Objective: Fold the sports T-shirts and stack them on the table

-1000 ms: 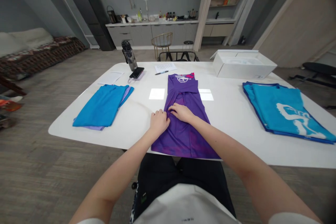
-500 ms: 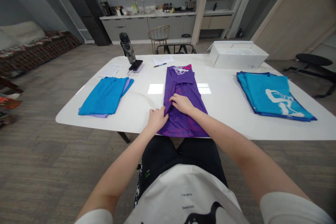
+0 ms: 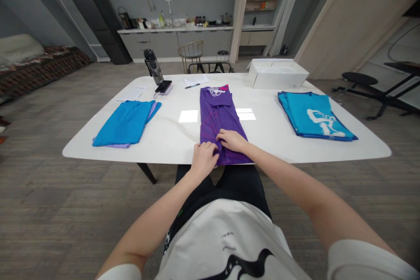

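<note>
Both arms (image 3: 295,179) reach toward twelve o'clock, fingers (image 3: 224,133) curled, right hand (image 3: 235,141) at two o'clock from left hand (image 3: 202,157).

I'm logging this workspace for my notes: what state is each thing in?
Purple garment: partly folded, spread lengthwise
Left hand: fingers curled on the garment; grip unclear
Right hand: fingers curled on the garment; grip unclear
Blue clothes: folded, stacked
Teal clothes: folded, stacked
White box: open
Bottle: upright, lid on
Phone: lying flat
Pen: lying flat
Refrigerator: doors shut
</note>
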### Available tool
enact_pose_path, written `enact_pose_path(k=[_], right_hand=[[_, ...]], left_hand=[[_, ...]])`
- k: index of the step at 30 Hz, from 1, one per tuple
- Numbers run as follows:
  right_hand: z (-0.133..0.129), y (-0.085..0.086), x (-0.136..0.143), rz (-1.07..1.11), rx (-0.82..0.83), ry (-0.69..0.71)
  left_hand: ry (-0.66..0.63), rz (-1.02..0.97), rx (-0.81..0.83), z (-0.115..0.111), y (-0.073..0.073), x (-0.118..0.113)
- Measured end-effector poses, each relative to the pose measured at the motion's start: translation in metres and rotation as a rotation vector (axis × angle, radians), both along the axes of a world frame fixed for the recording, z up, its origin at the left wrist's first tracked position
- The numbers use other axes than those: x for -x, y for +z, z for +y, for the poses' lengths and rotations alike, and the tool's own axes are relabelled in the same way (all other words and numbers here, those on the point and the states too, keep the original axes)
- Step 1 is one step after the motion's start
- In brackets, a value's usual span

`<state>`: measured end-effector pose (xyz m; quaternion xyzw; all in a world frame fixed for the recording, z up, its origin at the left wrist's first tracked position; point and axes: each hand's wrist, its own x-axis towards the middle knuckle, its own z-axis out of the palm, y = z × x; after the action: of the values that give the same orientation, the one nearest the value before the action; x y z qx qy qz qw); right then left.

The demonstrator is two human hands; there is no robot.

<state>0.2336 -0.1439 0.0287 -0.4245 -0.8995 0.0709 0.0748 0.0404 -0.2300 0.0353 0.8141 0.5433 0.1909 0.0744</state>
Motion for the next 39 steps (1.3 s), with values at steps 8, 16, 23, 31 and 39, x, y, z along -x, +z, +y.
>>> enact_pose_path(k=[8, 16, 23, 31, 39], right_hand=[[-0.029, -0.007, -0.034, 0.134, 0.046, -0.011], [-0.047, -0.012, -0.051, 0.183, 0.158, 0.050], [-0.034, -0.010, -0.107, 0.168, 0.169, -0.111], [-0.019, -0.023, -0.139, 0.302, 0.341, -0.073], [-0.001, -0.003, -0.118, 0.597, 0.386, -0.143]], left_hand=[[-0.279, 0.019, 0.008, -0.005, -0.008, -0.016], [-0.509, -0.041, 0.118, 0.041, -0.020, 0.046], [-0.557, 0.040, 0.182, 0.061, -0.035, 0.090], [-0.646, -0.104, 0.238, 0.065, -0.031, 0.077], [-0.251, -0.733, 0.359, 0.092, -0.015, 0.049]])
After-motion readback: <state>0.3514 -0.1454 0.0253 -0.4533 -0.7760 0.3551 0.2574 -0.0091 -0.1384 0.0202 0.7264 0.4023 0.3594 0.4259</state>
